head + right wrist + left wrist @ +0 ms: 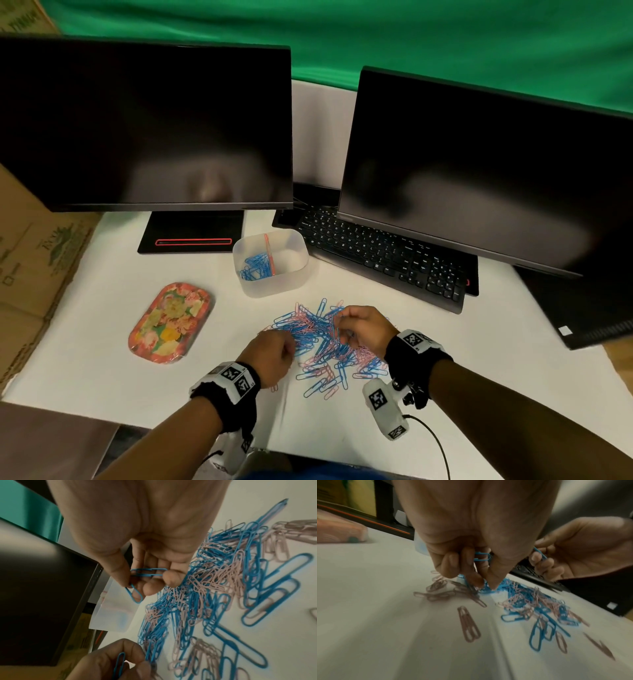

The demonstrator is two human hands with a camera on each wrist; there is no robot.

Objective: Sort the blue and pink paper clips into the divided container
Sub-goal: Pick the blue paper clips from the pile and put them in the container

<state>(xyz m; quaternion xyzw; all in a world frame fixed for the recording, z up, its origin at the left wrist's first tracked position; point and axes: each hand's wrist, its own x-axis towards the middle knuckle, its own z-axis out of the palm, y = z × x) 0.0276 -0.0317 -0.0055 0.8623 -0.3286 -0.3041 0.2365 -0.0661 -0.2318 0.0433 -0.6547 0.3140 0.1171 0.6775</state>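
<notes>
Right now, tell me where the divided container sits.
In the head view, the container sits at the centre of the table, just beyond the clip pile, between the left monitor's stand and the keyboard.

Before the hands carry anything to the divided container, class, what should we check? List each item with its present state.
1. Left hand grips only blue clips: ok.
2. Right hand pinches only blue clips: ok.
3. Divided container holds blue in its left compartment only: ok.
4. Right compartment free for pink: ok.
5. No pink clip from the pile snagged on the held clips: cannot tell.
</notes>
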